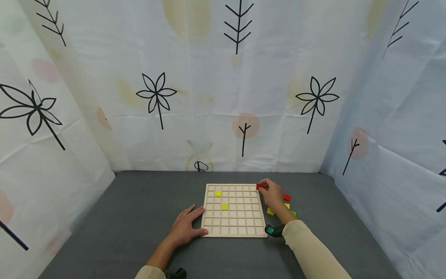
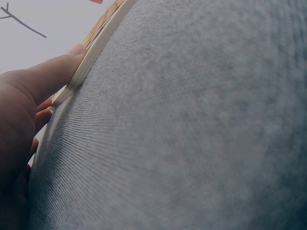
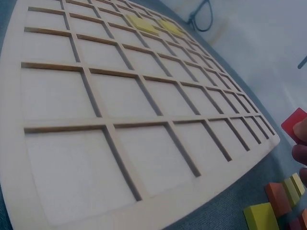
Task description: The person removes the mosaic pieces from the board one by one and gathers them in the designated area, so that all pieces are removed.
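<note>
A wooden grid board (image 1: 234,235) lies on the grey table, its many square cells framed by thin strips. Two yellow square tiles, one farther back (image 1: 217,193) and one nearer the middle (image 1: 224,206), sit in cells on its left half. My left hand (image 1: 185,228) rests at the board's near left corner, fingers spread along the left edge and thumb touching the front corner. Over the far right corner, my right hand (image 1: 273,195) pinches a red square tile (image 3: 293,124) between thumb and fingers. In the right wrist view that tile appears raised off the board.
Right of the board, partly behind my right forearm, lie several loose tiles, among them a red one (image 1: 287,197), a yellow one (image 1: 270,211) and a green one (image 1: 294,213). A patterned white cloth (image 1: 271,147) stands behind the grey table (image 1: 146,217) and along both sides.
</note>
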A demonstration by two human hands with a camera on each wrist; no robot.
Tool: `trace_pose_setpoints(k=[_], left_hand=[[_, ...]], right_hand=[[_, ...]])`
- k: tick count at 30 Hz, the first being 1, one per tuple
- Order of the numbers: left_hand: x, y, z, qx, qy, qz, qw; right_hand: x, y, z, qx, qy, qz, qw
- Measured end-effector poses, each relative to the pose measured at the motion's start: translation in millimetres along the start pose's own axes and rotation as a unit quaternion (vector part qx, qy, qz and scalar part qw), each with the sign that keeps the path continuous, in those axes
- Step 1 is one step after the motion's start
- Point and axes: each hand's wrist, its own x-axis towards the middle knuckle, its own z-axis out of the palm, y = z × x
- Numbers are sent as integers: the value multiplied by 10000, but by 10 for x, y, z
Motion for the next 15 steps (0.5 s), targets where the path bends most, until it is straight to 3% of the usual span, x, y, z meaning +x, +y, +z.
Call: trace_pose_setpoints(k=[8,15], left_hand=[[-1,-9,-4,20,0,-75,10000],[0,-10,-5,45,-40,-24,10000]], right_hand=[[39,114,-54,-3,251,38,9997],[47,196,-144,-193,640,310,9973]])
